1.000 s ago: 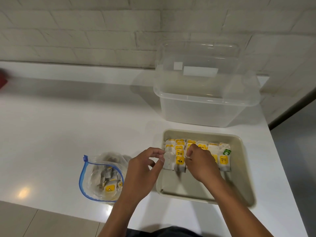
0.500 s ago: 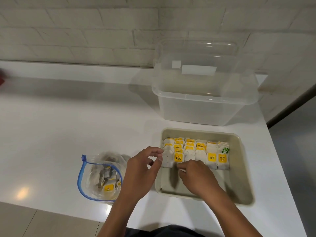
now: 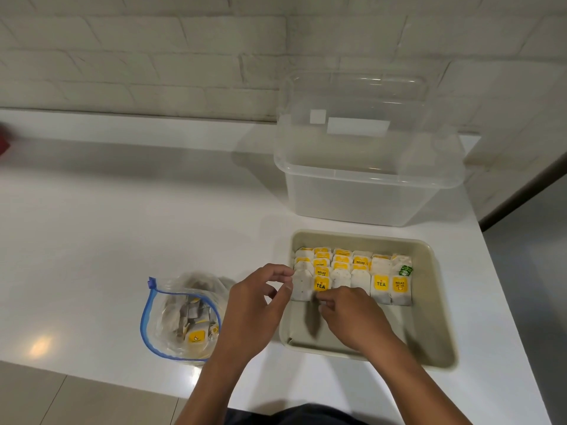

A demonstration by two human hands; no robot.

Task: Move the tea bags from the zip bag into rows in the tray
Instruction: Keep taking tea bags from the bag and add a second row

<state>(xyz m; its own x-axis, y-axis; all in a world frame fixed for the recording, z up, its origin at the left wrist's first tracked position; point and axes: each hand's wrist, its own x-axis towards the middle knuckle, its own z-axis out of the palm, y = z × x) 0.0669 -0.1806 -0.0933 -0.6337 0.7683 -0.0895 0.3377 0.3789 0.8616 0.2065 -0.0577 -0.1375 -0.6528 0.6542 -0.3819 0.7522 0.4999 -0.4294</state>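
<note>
A beige tray [image 3: 429, 329] sits at the front right of the white counter. Rows of tea bags [image 3: 362, 265] with yellow tags fill its far half. An open zip bag [image 3: 171, 320] with a blue seal lies left of the tray and holds several more tea bags. My left hand [image 3: 254, 308] hovers at the tray's left rim, index finger and thumb pinching the left edge of the leftmost front tea bag [image 3: 302, 286]. My right hand [image 3: 349, 314] is inside the tray, its curled fingertips pinching the lower edge of the front bag with the TEA tag [image 3: 321, 282].
A clear plastic storage box [image 3: 368, 191] stands behind the tray, its clear lid [image 3: 356, 96] leaning on the white brick wall. The counter's right edge runs close to the tray. A blurred red object [image 3: 3, 142] shows at the far left edge.
My right hand has drawn back from on top of the rows to the front row's lower edge, uncovering the bags. My left hand has stayed at the leftmost bag.
</note>
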